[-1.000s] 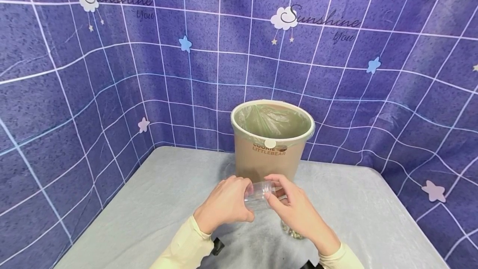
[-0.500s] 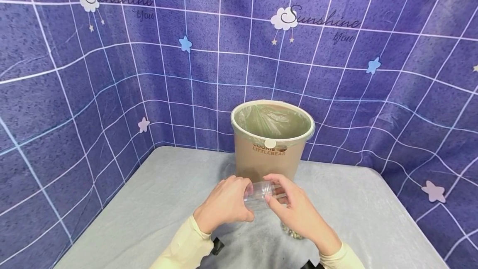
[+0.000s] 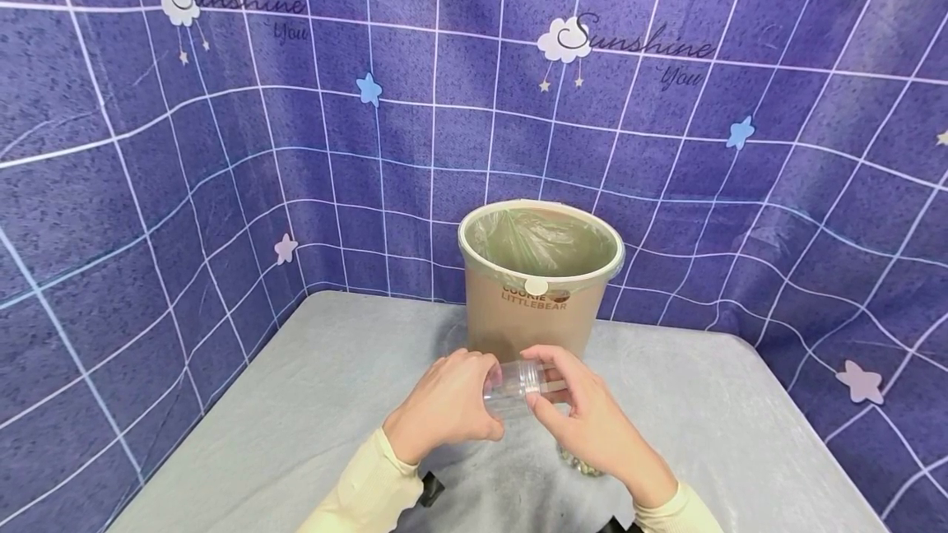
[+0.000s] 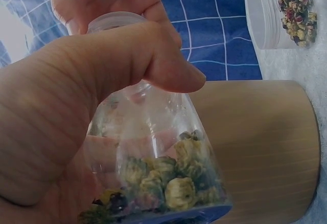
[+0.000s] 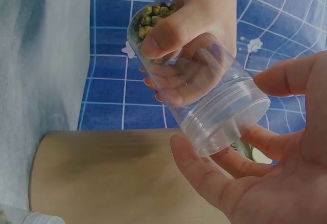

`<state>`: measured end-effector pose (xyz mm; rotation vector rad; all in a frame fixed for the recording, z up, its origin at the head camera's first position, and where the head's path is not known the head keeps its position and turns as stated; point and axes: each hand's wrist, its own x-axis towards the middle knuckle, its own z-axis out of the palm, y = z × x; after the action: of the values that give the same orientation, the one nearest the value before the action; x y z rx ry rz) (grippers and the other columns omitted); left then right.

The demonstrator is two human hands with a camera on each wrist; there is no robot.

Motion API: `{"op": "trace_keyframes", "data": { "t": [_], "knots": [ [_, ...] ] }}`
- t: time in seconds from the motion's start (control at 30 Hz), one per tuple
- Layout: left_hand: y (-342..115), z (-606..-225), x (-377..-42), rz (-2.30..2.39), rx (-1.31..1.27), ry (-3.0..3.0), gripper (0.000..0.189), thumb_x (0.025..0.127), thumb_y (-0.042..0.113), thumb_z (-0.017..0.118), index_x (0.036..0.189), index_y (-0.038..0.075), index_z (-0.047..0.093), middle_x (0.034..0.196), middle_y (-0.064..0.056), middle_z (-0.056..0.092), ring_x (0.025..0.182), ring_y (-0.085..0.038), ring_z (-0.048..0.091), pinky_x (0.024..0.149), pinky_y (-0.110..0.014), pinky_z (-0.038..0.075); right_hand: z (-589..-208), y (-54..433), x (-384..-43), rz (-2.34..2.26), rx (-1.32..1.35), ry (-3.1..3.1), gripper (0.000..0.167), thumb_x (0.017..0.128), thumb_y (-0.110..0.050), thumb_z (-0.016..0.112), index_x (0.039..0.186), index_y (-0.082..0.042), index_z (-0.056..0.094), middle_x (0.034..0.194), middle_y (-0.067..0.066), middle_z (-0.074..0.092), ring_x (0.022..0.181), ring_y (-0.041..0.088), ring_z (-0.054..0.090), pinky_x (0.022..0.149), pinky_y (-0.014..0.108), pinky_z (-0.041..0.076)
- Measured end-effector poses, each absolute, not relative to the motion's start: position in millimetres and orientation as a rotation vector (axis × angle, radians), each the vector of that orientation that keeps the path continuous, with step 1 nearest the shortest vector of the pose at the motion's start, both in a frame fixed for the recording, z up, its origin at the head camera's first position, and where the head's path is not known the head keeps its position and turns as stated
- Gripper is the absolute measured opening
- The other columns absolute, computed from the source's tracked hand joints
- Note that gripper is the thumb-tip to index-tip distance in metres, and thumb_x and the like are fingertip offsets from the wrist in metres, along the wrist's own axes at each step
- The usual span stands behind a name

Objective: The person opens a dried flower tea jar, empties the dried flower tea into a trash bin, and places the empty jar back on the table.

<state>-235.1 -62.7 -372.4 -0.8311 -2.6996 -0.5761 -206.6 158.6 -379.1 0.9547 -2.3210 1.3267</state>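
A clear plastic jar (image 3: pixel 507 387) lies nearly sideways between both hands above the table. Dried yellowish flower buds (image 5: pixel 150 20) are gathered at its bottom end. My left hand (image 3: pixel 448 400) grips the jar round its body, with the thumb across it in the left wrist view. At the other end, my right hand (image 3: pixel 588 410) has its thumb and fingertips set round the clear, ringed lid end (image 5: pixel 227 114). A second clear jar (image 4: pixel 261 14) with dried flowers inside stands on the table; in the head view my right hand and wrist hide most of it.
A beige bin (image 3: pixel 529 331) with a green plastic liner stands on the table just beyond my hands. Grey cloth (image 3: pixel 333 360) covers the table. Blue curtain (image 3: pixel 415 179) with a grid pattern hangs behind and at both sides.
My right thumb and fingers have shifted slightly round the jar's lid end. My left hand and the jar stay in about the same place.
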Motion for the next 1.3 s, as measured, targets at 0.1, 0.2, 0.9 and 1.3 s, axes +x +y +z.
{"op": "trace_keyframes", "data": {
  "t": [0.1,0.2,0.9,1.3],
  "knots": [
    [-62.7,-372.4,-234.8,-0.576,-0.828,-2.702,0.044,0.052,0.031,0.088,0.089,0.021,0.065,0.072,0.015,0.052,0.069,-0.010,0.048,0.060,-0.027,0.041,-379.6,158.9,-206.5,1.330,0.972,-2.312,0.049,0.092,-0.002,0.071,0.138,-0.009,0.055,0.129,0.005,0.064,0.104,0.021,0.068,0.084,0.033,0.061],
    [-62.6,-372.5,-234.9,-0.577,-0.826,-2.703,0.044,0.052,0.031,0.088,0.088,0.021,0.065,0.072,0.015,0.052,0.069,-0.010,0.048,0.060,-0.027,0.040,-380.3,159.4,-206.8,1.340,0.982,-2.302,0.050,0.091,0.001,0.070,0.138,-0.009,0.055,0.132,0.004,0.062,0.106,0.022,0.068,0.084,0.033,0.061],
    [-62.9,-374.0,-234.5,-0.573,-0.833,-2.690,0.045,0.052,0.031,0.088,0.089,0.020,0.066,0.072,0.016,0.052,0.069,-0.009,0.048,0.059,-0.026,0.040,-381.9,160.1,-206.6,1.262,1.041,-2.263,0.057,0.083,0.009,0.069,0.135,-0.009,0.053,0.129,0.004,0.059,0.115,0.023,0.064,0.086,0.034,0.060],
    [-63.2,-375.1,-235.0,-0.570,-0.838,-2.680,0.045,0.052,0.030,0.087,0.090,0.018,0.068,0.072,0.016,0.051,0.069,-0.009,0.048,0.059,-0.026,0.040,-383.7,159.5,-208.8,1.249,1.049,-2.239,0.061,0.078,0.011,0.069,0.133,-0.009,0.055,0.129,0.006,0.058,0.118,0.021,0.061,0.086,0.034,0.060]
  ]
}}
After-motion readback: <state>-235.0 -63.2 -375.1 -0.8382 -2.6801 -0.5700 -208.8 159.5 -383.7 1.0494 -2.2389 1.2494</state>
